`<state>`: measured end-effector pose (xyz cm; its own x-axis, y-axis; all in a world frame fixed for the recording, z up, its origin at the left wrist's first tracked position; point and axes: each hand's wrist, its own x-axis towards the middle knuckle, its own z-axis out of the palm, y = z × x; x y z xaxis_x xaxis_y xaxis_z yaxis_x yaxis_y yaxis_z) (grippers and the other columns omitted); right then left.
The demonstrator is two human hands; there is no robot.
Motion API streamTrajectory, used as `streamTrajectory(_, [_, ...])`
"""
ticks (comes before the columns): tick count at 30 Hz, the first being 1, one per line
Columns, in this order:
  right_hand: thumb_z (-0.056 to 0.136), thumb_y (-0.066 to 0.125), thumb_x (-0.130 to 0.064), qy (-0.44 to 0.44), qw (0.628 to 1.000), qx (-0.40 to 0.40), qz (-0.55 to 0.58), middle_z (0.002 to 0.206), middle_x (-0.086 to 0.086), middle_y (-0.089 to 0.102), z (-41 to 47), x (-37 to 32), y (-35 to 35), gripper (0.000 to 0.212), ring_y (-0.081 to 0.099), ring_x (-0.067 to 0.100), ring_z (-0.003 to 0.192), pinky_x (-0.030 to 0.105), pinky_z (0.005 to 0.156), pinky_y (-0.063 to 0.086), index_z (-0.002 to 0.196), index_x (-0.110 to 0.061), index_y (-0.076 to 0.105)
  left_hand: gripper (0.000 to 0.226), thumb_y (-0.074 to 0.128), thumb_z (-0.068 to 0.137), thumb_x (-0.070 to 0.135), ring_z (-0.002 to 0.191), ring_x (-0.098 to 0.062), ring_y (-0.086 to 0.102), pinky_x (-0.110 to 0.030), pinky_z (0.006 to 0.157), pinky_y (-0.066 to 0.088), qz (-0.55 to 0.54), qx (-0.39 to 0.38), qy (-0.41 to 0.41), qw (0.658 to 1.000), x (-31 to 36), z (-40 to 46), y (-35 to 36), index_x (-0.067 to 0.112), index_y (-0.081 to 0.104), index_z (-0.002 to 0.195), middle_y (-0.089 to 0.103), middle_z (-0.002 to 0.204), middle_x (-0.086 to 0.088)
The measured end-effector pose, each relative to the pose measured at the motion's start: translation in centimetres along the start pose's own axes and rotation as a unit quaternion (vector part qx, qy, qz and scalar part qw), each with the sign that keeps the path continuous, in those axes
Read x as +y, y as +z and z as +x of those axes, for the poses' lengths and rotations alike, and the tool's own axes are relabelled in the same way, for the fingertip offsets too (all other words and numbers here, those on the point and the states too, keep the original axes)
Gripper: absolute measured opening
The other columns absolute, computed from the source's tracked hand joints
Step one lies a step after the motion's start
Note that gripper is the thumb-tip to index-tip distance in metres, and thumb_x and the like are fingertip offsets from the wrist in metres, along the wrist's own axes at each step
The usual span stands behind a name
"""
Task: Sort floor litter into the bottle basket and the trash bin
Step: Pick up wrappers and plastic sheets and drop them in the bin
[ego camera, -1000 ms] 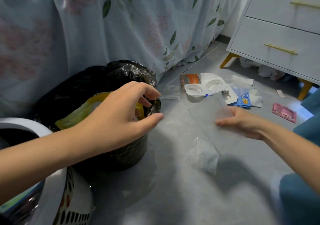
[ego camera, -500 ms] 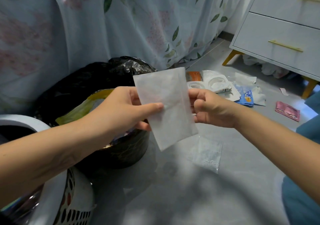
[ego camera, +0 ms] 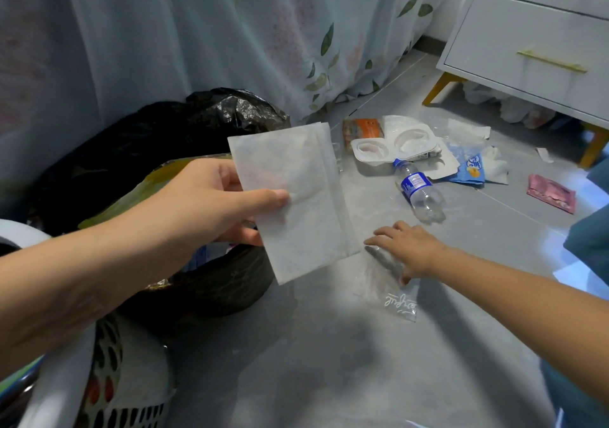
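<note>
My left hand [ego camera: 211, 203] pinches a flat white paper packet [ego camera: 296, 197] and holds it upright over the right rim of the trash bin [ego camera: 184, 124], which has a black liner. My right hand [ego camera: 407, 246] is down on the grey floor, fingers spread on a clear plastic bag [ego camera: 389, 282] with white lettering. A small clear plastic bottle [ego camera: 420, 190] with a blue label lies on its side just beyond that hand. The white bottle basket [ego camera: 108, 391] with oval holes stands at the lower left, under my left forearm.
More litter lies farther back: a white moulded plastic tray [ego camera: 395, 147], an orange packet [ego camera: 361, 129], a blue wrapper [ego camera: 471, 170], crumpled tissue [ego camera: 497, 164] and a pink wrapper [ego camera: 550, 193]. A floral bedsheet [ego camera: 230, 39] hangs behind the bin. A white drawer cabinet [ego camera: 540, 52] stands at right.
My right hand let go of the white packet and dropped to the clear bag on the floor. My left hand now holds the packet alone. The bottle has come into view.
</note>
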<state>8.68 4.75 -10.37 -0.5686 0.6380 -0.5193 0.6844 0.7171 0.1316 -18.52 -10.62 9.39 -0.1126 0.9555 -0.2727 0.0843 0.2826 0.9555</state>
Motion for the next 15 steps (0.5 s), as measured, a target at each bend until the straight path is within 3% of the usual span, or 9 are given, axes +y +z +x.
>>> streamTrajectory(4, [0.056,0.087,-0.04,0.017,1.0,-0.006,0.009,0.142,-0.007,0.035,0.3,-0.4,1.2,0.103,0.035,0.022,0.124,0.035,0.094,0.038,0.14,-0.035,0.028,0.012,0.07,0.079,0.009,0.072,-0.011,0.074,-0.015,0.047,0.051,0.005,-0.016,0.002,1.0,0.3,0.2,0.1,0.012,0.074,0.09,0.078,0.086,0.001])
streamTrajectory(8, [0.054,0.086,-0.044,0.057,0.997,-0.005,0.05,0.122,-0.004,0.05,0.0,-0.1,1.6,0.089,0.038,0.02,0.115,0.033,0.088,0.036,0.128,-0.034,0.038,0.012,0.069,0.08,0.008,0.069,-0.011,0.074,-0.015,0.045,0.05,0.009,-0.011,0.007,1.0,0.5,0.1,0.0,0.011,0.073,0.09,0.078,0.084,0.001])
streamTrajectory(12, [0.054,0.081,-0.058,0.076,0.997,-0.01,0.012,0.122,0.0,0.041,-0.9,-0.1,1.7,0.077,0.037,0.023,0.115,0.031,0.087,0.037,0.118,-0.025,0.053,0.012,0.069,0.081,0.007,0.069,-0.012,0.074,-0.015,0.045,0.05,0.012,-0.005,0.009,1.0,0.6,0.0,-0.2,0.01,0.073,0.091,0.078,0.085,0.001])
streamTrajectory(15, [0.059,0.08,-0.055,0.053,0.998,-0.029,0.029,0.121,-0.002,0.041,-1.4,-0.4,1.8,0.053,0.039,0.021,0.114,0.03,0.083,0.039,0.099,-0.024,0.063,0.011,0.07,0.08,0.008,0.07,-0.012,0.074,-0.015,0.045,0.05,0.019,0.0,0.008,1.0,0.6,-0.2,-0.3,0.012,0.073,0.09,0.078,0.085,0.001])
